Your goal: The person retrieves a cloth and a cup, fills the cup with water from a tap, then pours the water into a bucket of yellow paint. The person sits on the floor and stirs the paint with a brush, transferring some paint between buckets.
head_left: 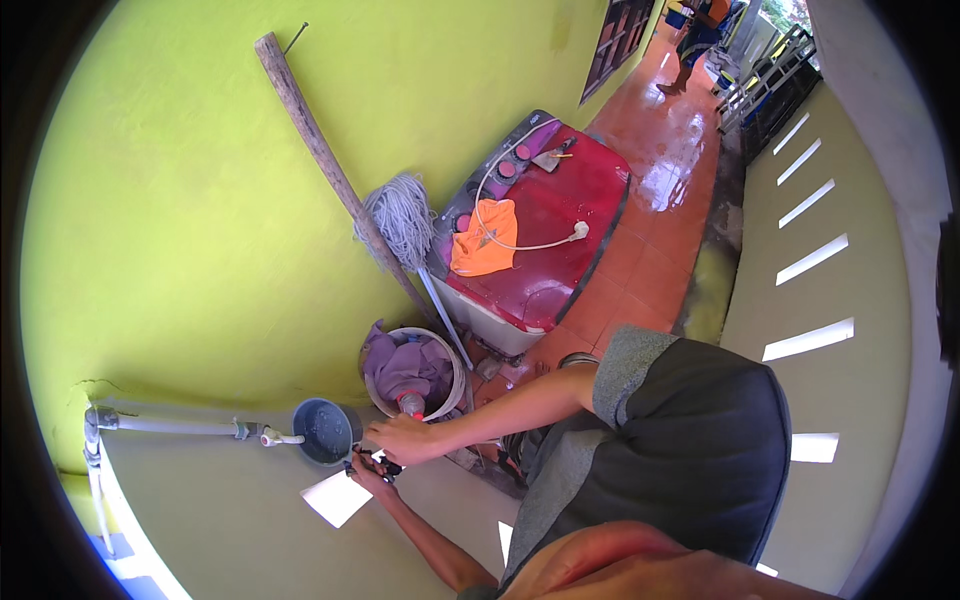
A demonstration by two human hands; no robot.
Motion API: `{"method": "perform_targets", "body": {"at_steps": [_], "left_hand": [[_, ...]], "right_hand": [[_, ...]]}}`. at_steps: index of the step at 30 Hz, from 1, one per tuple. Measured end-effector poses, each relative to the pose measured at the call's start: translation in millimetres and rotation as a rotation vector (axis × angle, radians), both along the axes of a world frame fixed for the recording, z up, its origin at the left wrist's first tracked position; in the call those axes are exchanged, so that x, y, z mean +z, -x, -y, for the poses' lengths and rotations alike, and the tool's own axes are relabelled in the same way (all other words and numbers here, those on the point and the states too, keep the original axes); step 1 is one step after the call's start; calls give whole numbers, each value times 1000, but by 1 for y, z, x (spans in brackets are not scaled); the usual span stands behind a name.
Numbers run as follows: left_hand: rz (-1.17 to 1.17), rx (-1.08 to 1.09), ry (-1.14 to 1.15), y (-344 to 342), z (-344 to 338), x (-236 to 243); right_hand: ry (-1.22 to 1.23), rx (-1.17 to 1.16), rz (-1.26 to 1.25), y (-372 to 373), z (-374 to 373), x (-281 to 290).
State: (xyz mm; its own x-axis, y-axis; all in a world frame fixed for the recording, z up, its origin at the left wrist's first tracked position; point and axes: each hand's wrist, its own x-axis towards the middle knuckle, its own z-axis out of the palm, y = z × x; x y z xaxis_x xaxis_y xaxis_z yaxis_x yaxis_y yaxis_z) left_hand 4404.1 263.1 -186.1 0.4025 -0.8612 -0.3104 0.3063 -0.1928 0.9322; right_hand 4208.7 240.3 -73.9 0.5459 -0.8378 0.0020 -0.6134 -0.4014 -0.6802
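holding small dark object (pixel 390 466) in bent fingers of left hand (pixel 372 476) | right hand (pixel 402 438): fingers bent, hold cannot be told | blue-grey pail (pixel 351 426) near both, at white tap (pixel 278 438)

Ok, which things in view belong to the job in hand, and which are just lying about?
Apparently in use:
left hand
right hand
blue-grey container beside them
tap at its rim

Apparently lying about:
washing machine, with orange cloth and white plug on top
mop
wooden pole
bucket of purple cloth, less surely
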Motion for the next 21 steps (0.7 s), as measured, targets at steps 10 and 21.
{"method": "perform_targets", "body": {"at_steps": [10, 21], "left_hand": [[3, -53, -20, 56, -61, 50], [-47, 25, -123, 184, -178, 100]], "right_hand": [[-480, -42, -211, 172, -76, -53], [-717, 120, 234, 197, -111, -72]]}}
